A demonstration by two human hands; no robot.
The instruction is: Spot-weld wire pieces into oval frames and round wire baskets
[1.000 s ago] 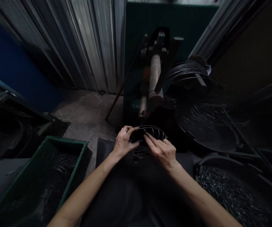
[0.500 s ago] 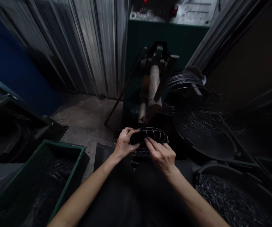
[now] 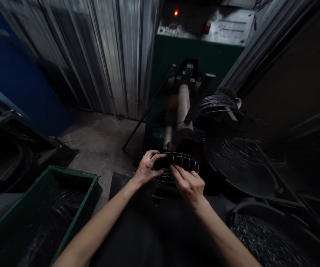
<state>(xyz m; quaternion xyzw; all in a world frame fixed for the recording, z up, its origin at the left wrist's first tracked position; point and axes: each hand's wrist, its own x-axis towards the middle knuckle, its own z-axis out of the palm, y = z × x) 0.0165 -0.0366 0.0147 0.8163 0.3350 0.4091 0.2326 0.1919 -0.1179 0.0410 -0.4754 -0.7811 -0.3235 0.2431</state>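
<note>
Both hands are on a round wire basket or cage [image 3: 186, 160], made of thin metal rings joined by short cross wires. My left hand [image 3: 146, 168] grips its left side, thumb and fingers curved around the rim. At the near side, my right hand [image 3: 188, 182] is closed with its fingertips pinched on the wires; any small piece between them is too dark to make out. Just beyond the wire cage are the lower arm [image 3: 167, 136] and thicker upper cylinder [image 3: 183, 105] of a green machine [image 3: 199, 48]. The cage's far side lies close to the lower arm's tip.
A green crate [image 3: 89, 196] with thin metal pieces stands at left. On the right, a tub [image 3: 240, 209] holds many small metal pieces, behind it a dark round container [image 3: 249, 178] with wires. Coiled wire [image 3: 218, 101] hangs beside the machine. A red lamp [image 3: 176, 13] glows on the panel.
The view has tilted slightly upward, so the machine sits lower in the picture and its red lamp shows fully. Both hands keep nearly the same grip on the wire cage.
</note>
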